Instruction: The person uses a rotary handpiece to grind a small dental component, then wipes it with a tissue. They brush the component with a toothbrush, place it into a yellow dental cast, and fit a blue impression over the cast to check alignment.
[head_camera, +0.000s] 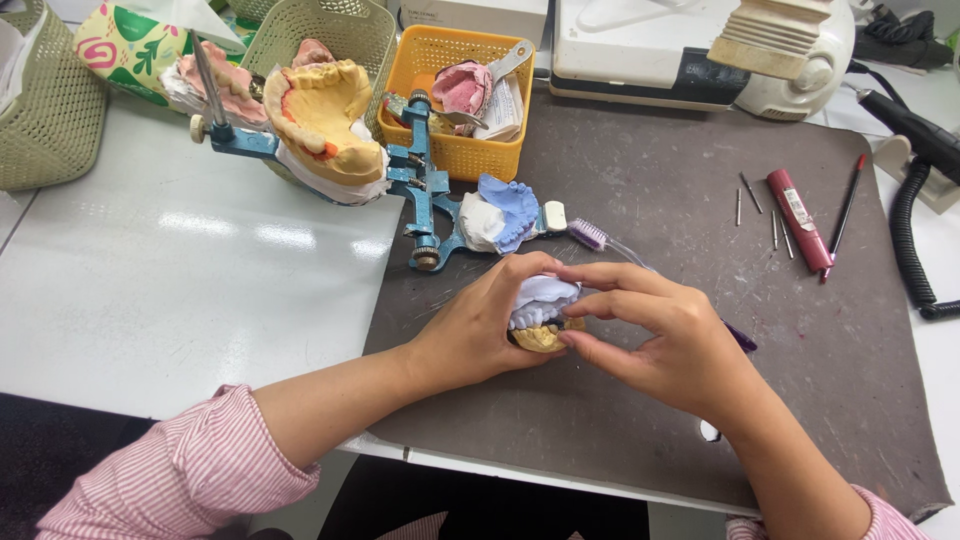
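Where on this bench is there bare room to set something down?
Free: white table left of the dark mat; mat between the right hand and red pen. Crowded: baskets and blue articulator at the back.

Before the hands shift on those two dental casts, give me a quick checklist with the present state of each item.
1. Left hand grips the casts from the left side: ok.
2. Right hand has fingers over the top and front: ok.
3. Pale blue-white upper cast sits on the yellow lower cast: ok; whether the teeth fully mesh, cannot tell.
4. Casts held over the dark work mat, not past the table edge: ok.
5. Toothbrush lies just behind the hands, apart from them: ok.
6. Blue articulator with the large yellow cast stands close behind the left hand: not ok if the hands move back.
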